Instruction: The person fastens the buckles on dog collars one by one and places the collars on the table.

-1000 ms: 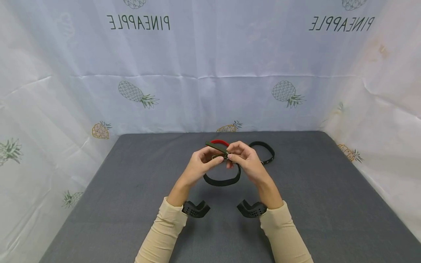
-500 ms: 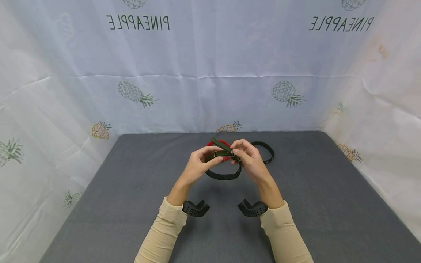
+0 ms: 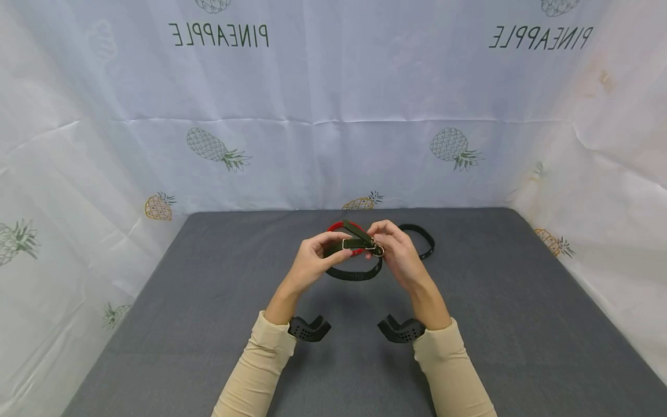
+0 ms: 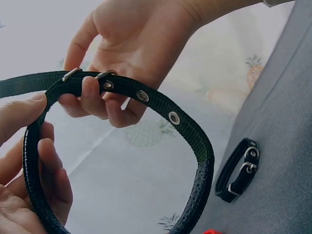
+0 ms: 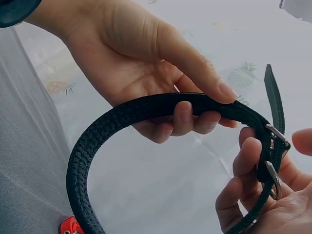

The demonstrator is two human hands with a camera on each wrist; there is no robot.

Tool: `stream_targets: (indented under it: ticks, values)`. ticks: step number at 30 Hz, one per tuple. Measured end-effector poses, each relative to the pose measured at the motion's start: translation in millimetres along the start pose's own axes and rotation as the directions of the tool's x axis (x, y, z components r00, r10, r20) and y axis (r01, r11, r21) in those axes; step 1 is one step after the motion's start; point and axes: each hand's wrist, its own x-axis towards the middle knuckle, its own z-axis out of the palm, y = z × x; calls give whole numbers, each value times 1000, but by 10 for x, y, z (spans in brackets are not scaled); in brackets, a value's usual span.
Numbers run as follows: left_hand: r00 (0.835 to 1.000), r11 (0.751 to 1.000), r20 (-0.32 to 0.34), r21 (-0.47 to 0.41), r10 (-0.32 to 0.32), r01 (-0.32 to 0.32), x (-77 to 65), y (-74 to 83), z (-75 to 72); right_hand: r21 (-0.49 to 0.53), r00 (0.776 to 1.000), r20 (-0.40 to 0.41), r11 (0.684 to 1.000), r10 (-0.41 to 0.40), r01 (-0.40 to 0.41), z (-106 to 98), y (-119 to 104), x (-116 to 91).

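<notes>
A dark green dog collar [image 3: 354, 275], closed into a loop, is held up between the hands. My left hand [image 3: 307, 258] pinches its padded band between thumb and fingers, left of the metal buckle [image 5: 278, 137]. The fingers of my right hand [image 3: 402, 258] curl around the strap at the buckle and a metal ring [image 5: 274, 180], while the right thumb [image 5: 303, 141] stands off the strap. The free strap end [image 5: 274, 90] sticks out past the buckle. Metal eyelets [image 4: 174, 118] line part of the band in the left wrist view.
Behind the held collar lies a red collar [image 3: 336, 226], partly covered by it and the hands. A black collar [image 3: 430, 241] with a metal buckle lies just right of my right hand. The grey table [image 3: 208, 301] meets a pineapple-print curtain [image 3: 333, 162] at the back.
The collar's loop has risen slightly and turned, bringing the buckle, ring and more of the red collar into view. My right hand has shifted a little right, and the free strap end too.
</notes>
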Motion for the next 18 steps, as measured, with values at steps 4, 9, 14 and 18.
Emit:
stream_targets:
  ticks: [4, 9, 14, 18]
  values:
    - [1000, 1000, 7, 7, 22, -22, 1, 6, 11, -21, 1000, 16, 1000, 13, -13, -16, -17, -7]
    - [998, 997, 43, 55, 47, -50, 0, 4, 31, -103, 998, 42, 994, 52, -47, -22, -52, -21]
    - [996, 992, 60, 106, 69, -75, -5, 10, 47, -175, 995, 60, 982, 81, -69, -8, -78, -26]
    - [995, 988, 58, 122, 84, -90, -1, 0, 51, -214, 995, 70, 975, 77, -61, 0, -87, -25]
